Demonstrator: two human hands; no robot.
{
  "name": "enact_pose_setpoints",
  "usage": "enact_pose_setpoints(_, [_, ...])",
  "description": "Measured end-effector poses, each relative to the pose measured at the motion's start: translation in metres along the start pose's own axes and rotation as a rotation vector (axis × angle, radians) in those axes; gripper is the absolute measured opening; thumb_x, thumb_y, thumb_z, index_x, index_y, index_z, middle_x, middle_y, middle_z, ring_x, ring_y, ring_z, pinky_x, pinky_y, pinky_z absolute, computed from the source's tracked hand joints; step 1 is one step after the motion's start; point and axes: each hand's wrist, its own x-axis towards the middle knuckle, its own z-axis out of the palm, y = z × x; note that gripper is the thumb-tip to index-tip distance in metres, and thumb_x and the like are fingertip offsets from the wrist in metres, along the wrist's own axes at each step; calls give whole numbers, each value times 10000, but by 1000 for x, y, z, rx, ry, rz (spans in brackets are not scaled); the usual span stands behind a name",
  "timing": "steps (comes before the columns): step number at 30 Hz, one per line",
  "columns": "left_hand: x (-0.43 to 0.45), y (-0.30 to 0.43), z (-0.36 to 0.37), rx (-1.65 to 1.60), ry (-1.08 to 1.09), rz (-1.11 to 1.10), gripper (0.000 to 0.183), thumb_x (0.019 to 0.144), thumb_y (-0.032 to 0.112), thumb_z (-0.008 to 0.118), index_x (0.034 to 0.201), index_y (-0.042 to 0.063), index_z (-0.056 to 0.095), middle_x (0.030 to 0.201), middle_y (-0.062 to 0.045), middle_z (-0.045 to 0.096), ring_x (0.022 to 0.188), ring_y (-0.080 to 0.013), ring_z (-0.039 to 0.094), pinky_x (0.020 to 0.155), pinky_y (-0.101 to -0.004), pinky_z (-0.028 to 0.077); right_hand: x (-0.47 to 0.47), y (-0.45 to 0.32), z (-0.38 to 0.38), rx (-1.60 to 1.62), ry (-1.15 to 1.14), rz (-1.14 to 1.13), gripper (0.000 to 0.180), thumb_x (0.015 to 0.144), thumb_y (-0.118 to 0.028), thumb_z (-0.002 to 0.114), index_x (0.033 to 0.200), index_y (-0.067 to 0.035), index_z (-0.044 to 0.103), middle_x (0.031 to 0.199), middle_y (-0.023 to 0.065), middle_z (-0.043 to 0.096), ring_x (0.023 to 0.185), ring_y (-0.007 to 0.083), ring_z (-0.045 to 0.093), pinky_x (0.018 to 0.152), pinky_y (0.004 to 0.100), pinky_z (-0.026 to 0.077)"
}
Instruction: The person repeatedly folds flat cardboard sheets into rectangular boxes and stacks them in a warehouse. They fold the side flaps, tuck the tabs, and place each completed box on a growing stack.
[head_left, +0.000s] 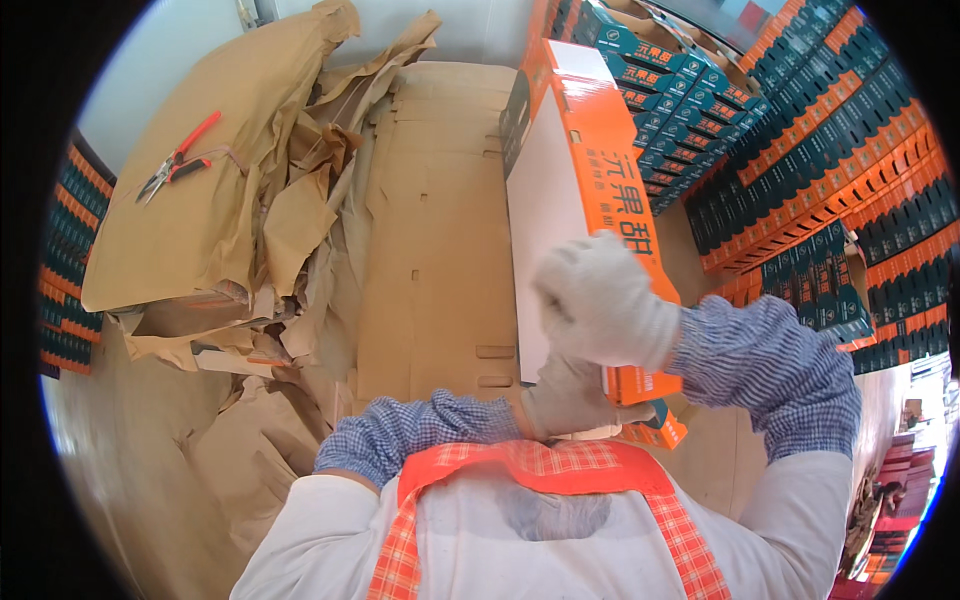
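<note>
An orange, white and dark green cardboard carton (551, 180) stands lengthwise before me, its printed orange side wall raised. My right hand (600, 304), in a white knit glove, is curled into a fist over the near part of that wall; I see nothing held in it. Below it, my left hand (566, 397), gloved too, grips the near end of the carton, fingers reaching under the orange corner. Part of the left hand is hidden by the right. Flat brown cardboard blanks (442, 225) lie stacked to the left of the carton.
Red-handled pliers (176, 161) lie on a pile wrapped in brown paper (210, 150), with torn paper (300, 232) along its side. Formed cartons (675, 112) rise in stacks at the right; more stacked cartons (71, 255) are at far left. Crumpled paper (247, 450) lies on the floor.
</note>
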Motion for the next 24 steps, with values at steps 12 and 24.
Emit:
enact_pose_setpoints(12, [-25,-13,-20,106,312,131,1338,687,238,882,1527,-27,-126,1594,-262,135,1482,-349,194,1186,-411,218,87,88,-34,1049,145,822,276,883,-208,680,1090,-26,658,962,79,706,875,170,680,722,329,547])
enact_pose_setpoints(24, [-93,83,-161,1231,190,89,493,751,68,658,1238,4,622,1292,-170,608,1214,-355,560,1066,-468,415,-58,206,68,-684,-462,396,211,760,-173,705,969,-141,696,1042,37,674,1066,211,618,750,377,553])
